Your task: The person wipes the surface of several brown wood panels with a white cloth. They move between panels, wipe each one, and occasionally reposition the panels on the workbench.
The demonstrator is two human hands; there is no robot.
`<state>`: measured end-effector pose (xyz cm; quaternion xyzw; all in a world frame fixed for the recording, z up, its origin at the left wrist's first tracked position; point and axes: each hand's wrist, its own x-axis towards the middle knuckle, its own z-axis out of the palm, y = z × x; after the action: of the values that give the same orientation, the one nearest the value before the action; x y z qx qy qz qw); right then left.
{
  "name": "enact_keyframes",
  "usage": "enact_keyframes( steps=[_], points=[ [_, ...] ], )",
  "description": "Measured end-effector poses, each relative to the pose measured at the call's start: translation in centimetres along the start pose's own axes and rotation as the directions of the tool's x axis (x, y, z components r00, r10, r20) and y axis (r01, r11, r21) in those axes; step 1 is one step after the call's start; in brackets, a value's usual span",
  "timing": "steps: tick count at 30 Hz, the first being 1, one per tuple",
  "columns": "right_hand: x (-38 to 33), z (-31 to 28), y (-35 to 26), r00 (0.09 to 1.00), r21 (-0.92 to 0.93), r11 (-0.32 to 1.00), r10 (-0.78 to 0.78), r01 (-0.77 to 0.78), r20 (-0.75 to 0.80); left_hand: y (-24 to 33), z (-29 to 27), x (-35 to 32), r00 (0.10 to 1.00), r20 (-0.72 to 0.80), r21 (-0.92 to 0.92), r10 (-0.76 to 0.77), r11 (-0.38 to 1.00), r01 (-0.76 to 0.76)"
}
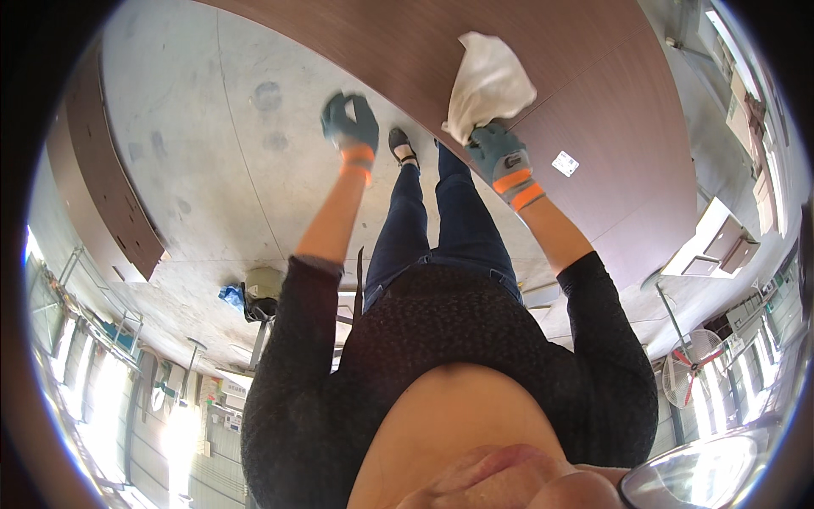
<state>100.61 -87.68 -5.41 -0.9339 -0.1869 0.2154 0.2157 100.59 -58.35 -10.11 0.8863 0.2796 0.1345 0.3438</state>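
Observation:
My right hand (pixel 496 153), in a teal and grey work glove with an orange cuff, is closed on one corner of a white cloth (pixel 492 81). The rest of the cloth spreads over the brown wood-grain panel (pixel 593 102), away from me. My left hand (pixel 350 123) wears a matching glove and hangs over the floor, to the left of the panel's edge. Its fingers curve loosely, with a pale gap between thumb and fingers, and I see nothing held there. A small white label (pixel 565 164) sits on the panel, right of my right hand.
Another brown panel (pixel 102 161) stands at the far left. Behind me are a dark item with a blue bag (pixel 246 297) on the left and a fan with red blades (pixel 693 368) on the right. A white board with brown pieces (pixel 710 242) is at the right.

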Motion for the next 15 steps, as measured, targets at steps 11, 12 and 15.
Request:
enact_keyframes(
  steps=[11, 12, 15],
  points=[
    [7.9, 1.8, -9.5, 0.99, -0.092, 0.994, -0.04, 0.052, 0.137, -12.3, -6.3, -15.3, 0.848, 0.278, 0.162, -0.45, 0.893, 0.421],
    [8.9, 2.2, -9.9, 0.986, -0.095, 0.995, 0.05, -0.035, 0.161, -12.0, -6.0, -14.7, 0.834, 0.291, 0.138, -0.469, 0.883, 0.448],
    [7.4, 4.2, -7.5, 0.999, 0.018, 1.0, 0.005, -0.005, -0.038, -11.4, -6.2, -13.4, 0.802, 0.326, 0.075, -0.501, 0.859, 0.506]
  ],
)
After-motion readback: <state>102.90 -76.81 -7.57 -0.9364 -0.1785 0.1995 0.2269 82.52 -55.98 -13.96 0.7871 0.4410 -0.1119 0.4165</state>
